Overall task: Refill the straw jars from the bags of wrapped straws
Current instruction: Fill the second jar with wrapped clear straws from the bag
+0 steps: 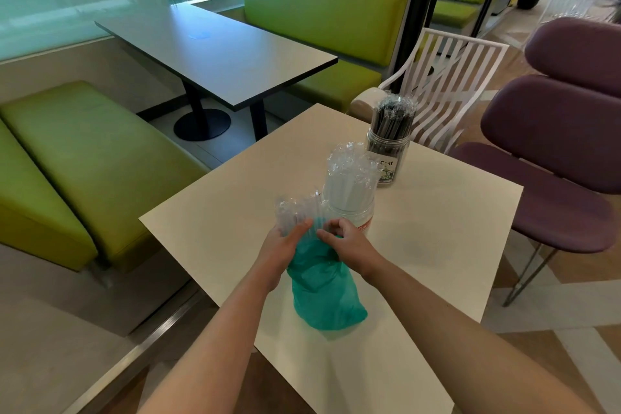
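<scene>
A teal plastic bag (322, 292) lies on the cream table (437, 245) in front of me. A bundle of clear-wrapped white straws (295, 208) sticks out of its mouth. My left hand (284, 245) grips that bundle from the left. My right hand (346, 245) pinches the bag's rim beside the straws. Just behind stands a clear jar (349, 212) packed with wrapped white straws (349, 171). Farther back right stands a second labelled jar (388, 155) filled with wrapped black straws (395, 114).
A white slatted chair (450, 77) and a purple padded chair (564, 151) stand to the right of the table. A grey table (218, 54) with green benches (84, 165) is at the left and back.
</scene>
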